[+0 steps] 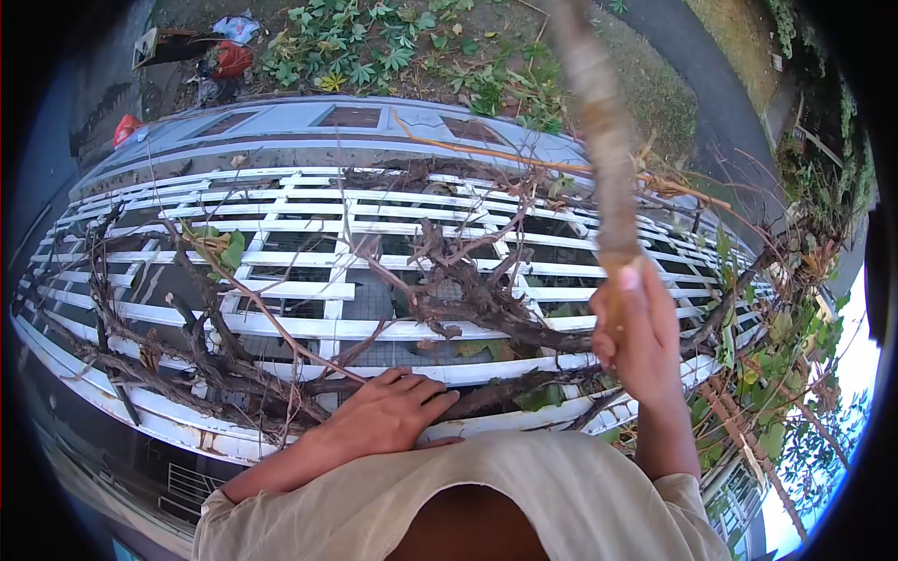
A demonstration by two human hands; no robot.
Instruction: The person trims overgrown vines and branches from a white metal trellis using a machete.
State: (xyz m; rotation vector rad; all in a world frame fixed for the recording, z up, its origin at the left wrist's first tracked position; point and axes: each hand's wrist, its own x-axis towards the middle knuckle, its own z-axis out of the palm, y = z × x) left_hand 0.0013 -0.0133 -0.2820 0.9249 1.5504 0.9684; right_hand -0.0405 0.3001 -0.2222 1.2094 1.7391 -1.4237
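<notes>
Right hand (636,337) grips the long stick (599,140) rising above it; left hand (388,411) lies open, flat on the vine-covered trellis (309,290).

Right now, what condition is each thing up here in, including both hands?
Left hand: open, palm flat on the vines.
Right hand: closed around the stick.
Stick: upright, bare, held at its lower end.
White trellis: lying flat, paint chipped at the near edge.
Woody vines: tangled across the slats, mostly leafless.
</notes>
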